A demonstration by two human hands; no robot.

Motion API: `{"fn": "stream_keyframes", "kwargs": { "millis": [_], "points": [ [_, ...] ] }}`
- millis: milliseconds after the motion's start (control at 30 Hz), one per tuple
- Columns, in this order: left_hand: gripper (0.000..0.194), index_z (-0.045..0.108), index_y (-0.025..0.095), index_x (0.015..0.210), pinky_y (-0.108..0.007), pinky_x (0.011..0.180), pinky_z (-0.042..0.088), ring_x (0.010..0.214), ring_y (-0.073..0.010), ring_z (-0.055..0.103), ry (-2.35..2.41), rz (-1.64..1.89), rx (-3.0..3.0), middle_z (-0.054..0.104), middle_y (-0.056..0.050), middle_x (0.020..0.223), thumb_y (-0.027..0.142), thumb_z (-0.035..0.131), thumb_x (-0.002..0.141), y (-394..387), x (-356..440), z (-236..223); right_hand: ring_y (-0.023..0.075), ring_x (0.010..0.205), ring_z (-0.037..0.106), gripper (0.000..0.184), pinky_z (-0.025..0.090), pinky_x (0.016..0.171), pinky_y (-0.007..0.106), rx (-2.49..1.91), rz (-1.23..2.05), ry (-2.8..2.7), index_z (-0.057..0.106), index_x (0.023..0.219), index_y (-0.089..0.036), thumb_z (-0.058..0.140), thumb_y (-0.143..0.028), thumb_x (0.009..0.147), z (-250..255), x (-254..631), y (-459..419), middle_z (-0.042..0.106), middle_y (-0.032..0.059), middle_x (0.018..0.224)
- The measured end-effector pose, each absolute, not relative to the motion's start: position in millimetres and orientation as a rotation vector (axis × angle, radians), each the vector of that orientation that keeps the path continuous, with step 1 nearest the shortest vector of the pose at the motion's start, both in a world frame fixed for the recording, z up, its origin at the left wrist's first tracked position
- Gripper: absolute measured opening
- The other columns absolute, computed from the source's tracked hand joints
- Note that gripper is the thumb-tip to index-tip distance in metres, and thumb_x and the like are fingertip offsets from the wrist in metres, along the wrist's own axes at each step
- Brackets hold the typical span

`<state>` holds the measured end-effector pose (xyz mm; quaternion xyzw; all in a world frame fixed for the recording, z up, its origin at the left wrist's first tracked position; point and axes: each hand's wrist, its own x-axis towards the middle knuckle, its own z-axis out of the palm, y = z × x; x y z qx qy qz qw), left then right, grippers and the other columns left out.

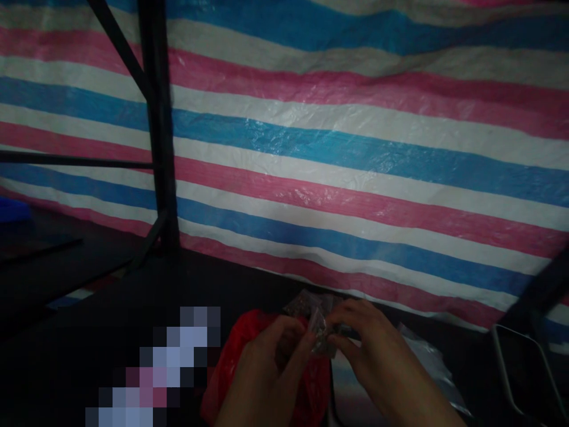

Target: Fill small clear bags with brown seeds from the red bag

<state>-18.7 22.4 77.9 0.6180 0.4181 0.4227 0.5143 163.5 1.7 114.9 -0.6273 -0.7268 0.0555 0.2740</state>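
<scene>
Between my hands is a small clear plastic bag (318,332) with tiny items inside that I cannot make out. My left hand (278,362) pinches its left side between thumb and fingers. On the right side, my right hand (367,335) grips the same bag near its edge. A red plastic bag (231,367) lies under and behind my left hand. Just beyond the fingers, another clear bag (302,301) with small contents rests on the dark surface. Beneath my right wrist is a shiny, dark-edged flat object (351,385), partly hidden.
Flat clear plastic bags (429,362) lie right of my right arm. A phone-like dark object (528,373) with a pale rim is at far right. Behind the black table (195,279) hang striped sheets (355,142) and a black metal post (157,130). A blue tray (13,209) sits far left.
</scene>
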Motion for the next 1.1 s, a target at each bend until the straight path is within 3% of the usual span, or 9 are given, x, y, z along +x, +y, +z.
{"fn": "stream_keyframes", "kwargs": {
  "millis": [133,267,367,500,800,1100],
  "points": [
    [0.029,0.069,0.025,0.079,-0.025,0.055,0.042,0.062,-0.0170,0.061,1.017,1.024,1.457,0.065,0.003,0.066,0.052,0.068,0.087,24.4,-21.4,77.5,0.0271,0.107,0.067,0.029,0.048,0.098,0.042,-1.656,0.125,-1.935,0.083,0.095,-0.031,0.067,-0.008,0.088,115.1,164.8,-0.5,0.077,0.0018,0.108],
    [0.033,0.070,0.021,0.079,-0.022,0.050,0.034,0.055,-0.0110,0.050,0.897,1.020,1.236,0.061,0.005,0.065,0.054,0.077,0.079,29.8,-23.7,71.9,0.0256,0.116,0.066,0.028,0.047,0.103,0.040,-1.521,0.124,-1.768,0.079,0.113,-0.032,0.066,-0.018,0.093,119.4,154.2,-5.8,0.074,0.0029,0.123],
    [0.043,0.068,0.020,0.080,-0.020,0.047,0.031,0.048,-0.0082,0.045,0.850,0.993,1.129,0.058,0.007,0.061,0.060,0.082,0.072,32.0,-24.5,71.4,0.0225,0.093,0.071,0.015,0.051,0.082,0.033,-1.569,0.325,-1.653,0.079,0.099,-0.028,0.065,-0.030,0.096,123.2,136.5,-7.7,0.078,0.0018,0.101],
    [0.046,0.069,0.020,0.079,-0.020,0.049,0.033,0.053,-0.0084,0.048,0.832,1.016,1.099,0.061,0.006,0.064,0.060,0.088,0.065,30.4,-23.4,77.6,0.0187,0.073,0.071,0.022,0.047,0.064,0.027,-1.590,0.694,-1.553,0.079,0.084,-0.022,0.063,-0.031,0.096,123.9,114.8,-3.5,0.077,0.0004,0.078],
    [0.037,0.063,0.021,0.085,-0.020,0.054,0.033,0.057,-0.0069,0.046,0.615,0.943,1.121,0.056,0.008,0.070,0.056,0.077,0.087,36.3,-33.3,59.7,0.0150,0.071,0.068,0.023,0.047,0.065,0.022,-1.376,0.962,-1.427,0.074,0.075,-0.019,0.064,-0.029,0.093,127.2,122.5,-3.2,0.073,-0.0017,0.072],
    [0.034,0.060,0.021,0.080,-0.020,0.054,0.033,0.059,-0.0077,0.045,0.641,0.972,1.170,0.054,0.009,0.069,0.049,0.080,0.086,33.2,-32.8,64.1,0.0166,0.076,0.073,0.017,0.050,0.066,0.022,-1.527,0.893,-1.384,0.075,0.080,-0.019,0.066,-0.019,0.094,124.4,104.9,-3.3,0.078,0.0007,0.079]
  ]
}}
